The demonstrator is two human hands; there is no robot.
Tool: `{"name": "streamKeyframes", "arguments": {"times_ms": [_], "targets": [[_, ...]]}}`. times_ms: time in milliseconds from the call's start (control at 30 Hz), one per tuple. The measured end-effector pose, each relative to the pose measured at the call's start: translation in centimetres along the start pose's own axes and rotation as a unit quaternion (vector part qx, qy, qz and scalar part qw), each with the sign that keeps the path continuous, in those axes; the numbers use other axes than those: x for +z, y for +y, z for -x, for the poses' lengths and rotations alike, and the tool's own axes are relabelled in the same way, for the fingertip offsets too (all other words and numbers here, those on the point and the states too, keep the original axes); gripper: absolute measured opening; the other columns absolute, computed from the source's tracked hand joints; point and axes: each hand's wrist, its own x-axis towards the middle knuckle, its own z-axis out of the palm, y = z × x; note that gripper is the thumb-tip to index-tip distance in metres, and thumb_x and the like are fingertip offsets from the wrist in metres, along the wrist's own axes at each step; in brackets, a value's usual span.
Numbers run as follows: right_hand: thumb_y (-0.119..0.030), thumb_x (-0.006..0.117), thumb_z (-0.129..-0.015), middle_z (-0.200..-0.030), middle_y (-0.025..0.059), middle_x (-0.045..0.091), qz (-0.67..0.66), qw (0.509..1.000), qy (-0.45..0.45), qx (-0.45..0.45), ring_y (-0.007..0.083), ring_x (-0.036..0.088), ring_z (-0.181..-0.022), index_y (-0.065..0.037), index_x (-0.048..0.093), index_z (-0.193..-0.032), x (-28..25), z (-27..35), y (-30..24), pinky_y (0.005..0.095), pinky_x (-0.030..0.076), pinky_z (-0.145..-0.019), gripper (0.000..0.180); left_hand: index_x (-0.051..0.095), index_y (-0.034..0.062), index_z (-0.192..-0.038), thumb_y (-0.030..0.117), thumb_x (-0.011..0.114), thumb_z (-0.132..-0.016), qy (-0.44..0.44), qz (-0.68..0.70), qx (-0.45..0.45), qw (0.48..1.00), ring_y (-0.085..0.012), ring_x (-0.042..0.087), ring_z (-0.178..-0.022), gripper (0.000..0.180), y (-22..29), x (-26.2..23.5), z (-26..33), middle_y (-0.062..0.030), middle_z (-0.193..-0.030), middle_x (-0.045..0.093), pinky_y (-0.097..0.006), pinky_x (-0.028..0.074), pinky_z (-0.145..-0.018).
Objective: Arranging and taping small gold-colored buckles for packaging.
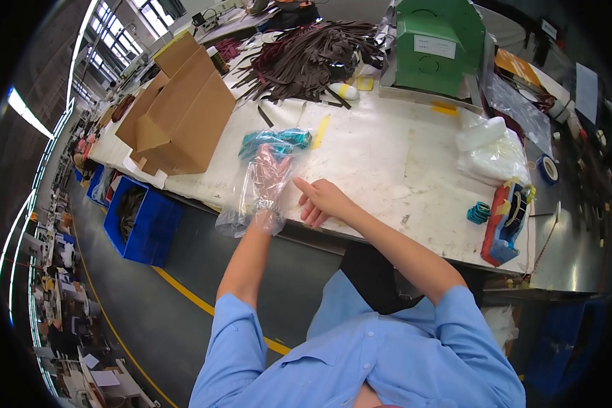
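Observation:
My left hand [269,170] is inside a clear plastic bag [236,204] whose film reaches down over the wrist. Its fingertips are against a bundle of shiny teal straps [289,139] lying at the bag's far end on the table; the fingers appear closed on the bundle, though the crinkled film blurs them. A bracelet-like band shows at that wrist. Just right of the bag, my right hand [325,202] hovers over the table's near edge, thumb stretched out and fingers loosely curved, holding nothing.
An open cardboard box [183,122] stands left on the white table [381,163]. Behind lie dark brown strips [313,58] and a green machine [436,47]. At right are a bag of white packets [493,149], a tape dispenser [504,221] and teal straps [478,213]. A blue bin [149,224] sits below left.

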Motion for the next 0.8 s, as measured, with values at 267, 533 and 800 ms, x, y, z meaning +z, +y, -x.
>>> {"name": "streamKeyframes", "arguments": {"times_ms": [267,533,800], "targets": [[-0.047,0.068,-0.106,-0.082,0.0158,0.073,-0.148,0.989,-0.019,0.006,0.0219,0.071,-0.059,0.006,0.069,-0.100,0.9,-6.3,1.7,0.0374,0.062,-0.051,0.053,0.066,0.0066,-0.094,0.044,0.079,-0.097,-0.068,-0.020,-0.006,0.997,-0.0355,0.071,-0.080,0.040,2.5,0.8,-0.7,-0.0134,-0.086,0.070,-0.049,0.055,-0.070],[-0.047,0.062,-0.109,-0.076,0.0127,0.072,-0.092,0.996,0.004,0.008,0.0212,0.071,-0.057,0.006,0.071,-0.098,0.1,-6.1,2.1,0.0360,0.063,-0.052,0.054,0.075,0.0167,-0.114,0.036,0.067,-0.104,-0.191,-0.153,0.166,0.955,-0.0298,0.072,-0.090,0.023,0.7,-0.2,-1.2,-0.0119,-0.098,0.072,-0.049,0.058,-0.080],[-0.082,0.043,-0.103,-0.101,0.0280,0.076,-0.225,0.971,-0.028,0.078,0.0322,0.080,-0.082,0.018,0.063,-0.118,-2.3,-9.1,-0.5,0.0474,0.069,-0.072,0.103,0.073,0.0079,-0.107,0.020,0.061,-0.100,-0.223,0.046,-0.055,0.972,-0.0345,0.071,-0.086,0.018,0.7,0.7,-0.7,-0.0135,-0.094,0.072,-0.051,0.056,-0.076]]}}
